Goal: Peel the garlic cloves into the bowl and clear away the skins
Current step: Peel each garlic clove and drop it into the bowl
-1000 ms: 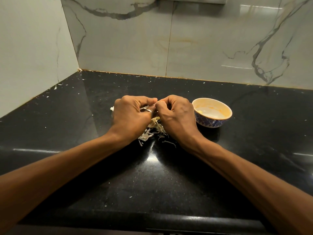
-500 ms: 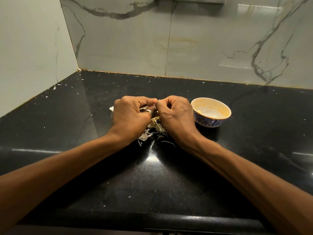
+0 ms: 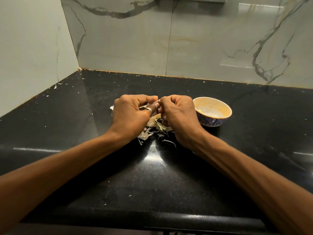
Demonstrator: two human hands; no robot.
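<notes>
Left hand (image 3: 130, 116) and right hand (image 3: 178, 116) pinch garlic (image 3: 158, 101) (barely visible) over skins (image 3: 153, 128).

A black polished stone countertop (image 3: 160, 175), finely speckled, fills the lower half of the frame. It meets grey-veined marble wall tiles (image 3: 194, 39) along its back edge and at the upper left. Its rounded front edge runs along the bottom. Right of centre, a small round bowl with a blue lattice outside and a cream-orange inside (image 3: 211, 120) stands upright on the stone. Near it, at centre frame, lies a loose heap of pale, papery garlic skins (image 3: 152, 128), with thin strips trailing toward the lower edge. A white scrap (image 3: 111, 108) lies at the heap's upper left. Small white flecks (image 3: 58, 84) dot the surface, thickest toward the back edge and the left corner.
</notes>
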